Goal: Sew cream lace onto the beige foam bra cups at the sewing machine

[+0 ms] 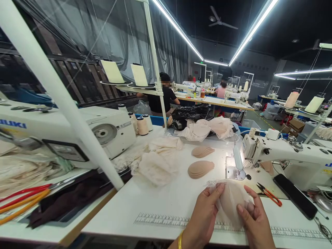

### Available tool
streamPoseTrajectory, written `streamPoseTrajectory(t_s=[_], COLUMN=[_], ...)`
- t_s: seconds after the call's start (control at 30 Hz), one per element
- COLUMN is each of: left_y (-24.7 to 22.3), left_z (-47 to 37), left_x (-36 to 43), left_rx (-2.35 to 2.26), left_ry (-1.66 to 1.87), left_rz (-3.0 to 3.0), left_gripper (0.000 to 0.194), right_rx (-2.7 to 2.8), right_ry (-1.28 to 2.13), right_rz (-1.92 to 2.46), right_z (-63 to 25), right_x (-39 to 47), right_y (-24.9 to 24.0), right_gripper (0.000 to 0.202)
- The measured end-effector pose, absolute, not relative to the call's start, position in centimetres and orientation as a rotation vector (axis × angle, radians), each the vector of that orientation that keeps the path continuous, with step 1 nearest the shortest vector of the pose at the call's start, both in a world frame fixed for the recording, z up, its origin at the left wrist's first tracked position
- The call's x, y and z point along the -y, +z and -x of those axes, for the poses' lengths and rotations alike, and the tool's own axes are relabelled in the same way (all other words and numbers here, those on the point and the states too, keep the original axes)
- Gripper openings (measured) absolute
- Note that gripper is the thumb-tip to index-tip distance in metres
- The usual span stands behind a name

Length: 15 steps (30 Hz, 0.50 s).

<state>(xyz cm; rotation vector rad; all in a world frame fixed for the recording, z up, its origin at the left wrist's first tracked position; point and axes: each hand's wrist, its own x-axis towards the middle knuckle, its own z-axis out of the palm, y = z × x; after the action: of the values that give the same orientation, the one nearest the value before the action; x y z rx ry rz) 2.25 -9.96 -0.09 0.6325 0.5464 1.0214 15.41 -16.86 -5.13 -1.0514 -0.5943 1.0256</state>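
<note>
Sheer cloth (230, 215) above bench (166, 202), beige pad (230, 197) showing through, long axis roughly 11 to 5 o'clock. Left hand (206, 212) pinching its upper-left edge; right hand (256, 216) gripping opposite side, thumb in front, index finger raised. From cloth: two pad stacks (200, 169) between 10 and 11 o'clock, narrow ends toward 3; one orange snips (271, 195), one black phone (295, 196) near 3; sewing machine (293, 152) at 1, blue lettering cut off; second machine (119, 138) at 10, marked "JUKI". Wall sign (230, 61) begins "YING", rest unclear.
</note>
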Motion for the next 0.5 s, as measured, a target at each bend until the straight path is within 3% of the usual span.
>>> streamPoseTrajectory(t_s=[0.3, 0.5], left_y=[0.9, 1.5], left_z=[-2.5, -3.0], left_x=[10.0, 9.6], left_rx=[-0.496, -0.497], left_ry=[0.903, 0.842], left_rz=[-0.691, -0.683], left_gripper=[0.041, 0.042], right_rx=[0.594, 0.712], right_ry=[1.001, 1.032], right_rz=[1.046, 1.051], right_z=[-15.3, -15.6], right_x=[16.8, 17.2], right_y=[-4.8, -5.4], right_gripper=[0.092, 0.106])
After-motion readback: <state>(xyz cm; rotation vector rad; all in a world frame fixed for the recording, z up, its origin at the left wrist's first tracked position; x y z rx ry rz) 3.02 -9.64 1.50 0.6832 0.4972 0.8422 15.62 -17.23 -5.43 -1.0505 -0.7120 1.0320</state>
